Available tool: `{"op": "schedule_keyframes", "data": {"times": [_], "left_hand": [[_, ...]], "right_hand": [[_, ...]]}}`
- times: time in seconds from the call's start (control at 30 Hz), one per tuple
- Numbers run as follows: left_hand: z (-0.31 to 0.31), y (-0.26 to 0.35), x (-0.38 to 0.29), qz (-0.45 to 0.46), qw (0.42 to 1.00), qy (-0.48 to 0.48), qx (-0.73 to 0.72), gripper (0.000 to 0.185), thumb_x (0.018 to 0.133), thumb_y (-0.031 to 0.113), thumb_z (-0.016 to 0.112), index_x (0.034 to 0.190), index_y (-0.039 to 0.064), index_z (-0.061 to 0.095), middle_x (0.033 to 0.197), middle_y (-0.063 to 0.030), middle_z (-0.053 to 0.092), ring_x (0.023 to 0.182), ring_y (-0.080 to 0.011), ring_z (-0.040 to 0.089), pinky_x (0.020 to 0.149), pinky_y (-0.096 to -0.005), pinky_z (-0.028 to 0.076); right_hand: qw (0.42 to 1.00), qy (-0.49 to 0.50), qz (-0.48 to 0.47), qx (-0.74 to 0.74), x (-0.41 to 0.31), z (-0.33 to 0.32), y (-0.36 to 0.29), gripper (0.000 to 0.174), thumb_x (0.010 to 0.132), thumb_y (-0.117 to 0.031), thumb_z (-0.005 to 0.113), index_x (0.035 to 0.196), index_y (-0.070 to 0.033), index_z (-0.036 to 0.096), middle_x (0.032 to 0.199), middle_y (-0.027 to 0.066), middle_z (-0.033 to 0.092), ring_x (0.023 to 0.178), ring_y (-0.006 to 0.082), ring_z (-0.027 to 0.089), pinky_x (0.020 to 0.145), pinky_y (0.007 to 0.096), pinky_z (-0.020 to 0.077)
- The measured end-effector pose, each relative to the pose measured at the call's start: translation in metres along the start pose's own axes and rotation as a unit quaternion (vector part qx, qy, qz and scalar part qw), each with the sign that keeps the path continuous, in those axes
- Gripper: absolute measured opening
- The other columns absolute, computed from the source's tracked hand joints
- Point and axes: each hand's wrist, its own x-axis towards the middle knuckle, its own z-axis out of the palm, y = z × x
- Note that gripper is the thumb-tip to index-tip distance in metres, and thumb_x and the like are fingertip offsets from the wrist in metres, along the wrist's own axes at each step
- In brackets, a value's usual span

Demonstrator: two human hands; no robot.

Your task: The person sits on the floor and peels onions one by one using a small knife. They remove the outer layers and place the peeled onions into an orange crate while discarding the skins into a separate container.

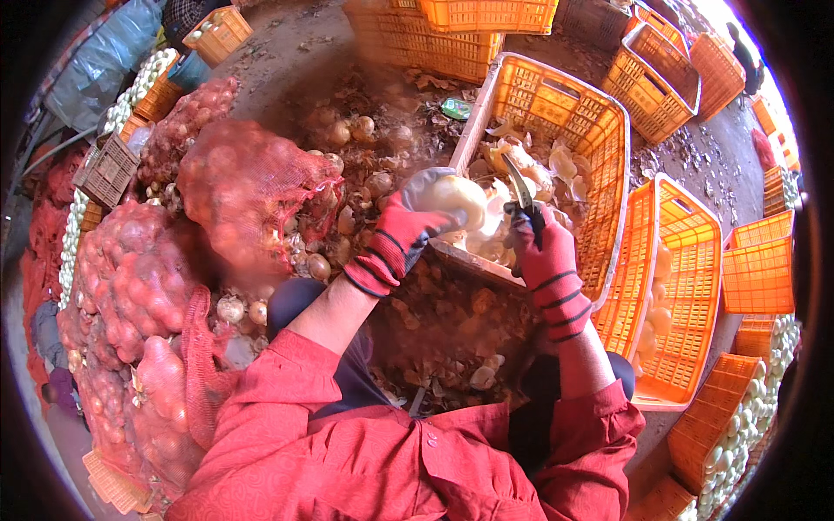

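Observation:
My left hand [415, 218], in a red glove with grey-coated fingers, holds a pale, peeled onion [456, 200] over the near left rim of an orange plastic crate [610, 189]. In my gloved right hand [544, 244] is a cutting tool [519, 179] with a curved metal blade and black handle; whether it is a knife or shears is unclear. Its blade points away from me, apart from the onion. Inside the crate lie loose onion skins [565, 163] beneath and beyond both hands.
Red mesh sacks [228, 176] of onions crowd the left side. Unpeeled onions [318, 266] and dry skins cover the floor ahead. At the right, another orange crate [690, 312] contains peeled onions [659, 319]. More crates [651, 84] stand farther off. A green packet [456, 109] lies beyond the onions.

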Motion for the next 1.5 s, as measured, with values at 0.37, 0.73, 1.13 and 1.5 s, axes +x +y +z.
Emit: {"op": "schedule_keyframes", "data": {"times": [0.37,0.73,1.13,1.5], "left_hand": [[0.006,0.001,-0.006,-0.036,0.998,0.037,0.032,0.043,0.070,-0.011,0.067,0.111,0.000,0.059,0.103,-0.0055,0.063,0.092,-0.0138,0.061,0.084,-0.0281,0.051],[-0.009,0.001,0.005,-0.042,0.992,0.121,-0.018,0.040,0.072,-0.012,0.064,0.110,-0.001,0.059,0.103,-0.0090,0.064,0.090,-0.0174,0.063,0.080,-0.0288,0.054],[0.003,0.005,0.000,-0.023,0.989,0.118,0.088,0.042,0.069,-0.008,0.069,0.109,0.002,0.061,0.100,-0.0049,0.065,0.089,-0.0125,0.061,0.079,-0.0256,0.051],[-0.012,0.009,0.000,-0.115,0.993,-0.035,0.016,0.039,0.075,-0.003,0.067,0.113,0.001,0.059,0.104,-0.0039,0.064,0.091,-0.0125,0.061,0.081,-0.0267,0.050]], "right_hand": [[0.949,-0.095,0.176,0.244,0.008,-0.004,-0.014,0.020,0.085,-0.020,0.061,0.099,-0.006,0.062,0.070,0.0053,0.065,0.059,0.0126,0.057,0.057,0.0346,0.0469],[0.976,-0.058,-0.114,-0.174,-0.024,0.004,-0.018,0.022,0.090,-0.027,0.051,0.103,-0.010,0.055,0.087,0.0169,0.064,0.076,0.0367,0.062,0.064,0.0467,0.0490],[0.962,-0.096,-0.083,-0.243,-0.023,0.007,-0.010,0.025,0.088,-0.028,0.051,0.101,-0.007,0.052,0.080,0.0194,0.062,0.074,0.0415,0.060,0.062,0.0502,0.0475],[0.965,-0.215,0.103,0.110,-0.006,-0.004,0.018,0.025,0.094,-0.024,0.048,0.096,-0.004,0.062,0.068,0.0019,0.060,0.057,0.0078,0.052,0.054,0.0227,0.0428]]}}
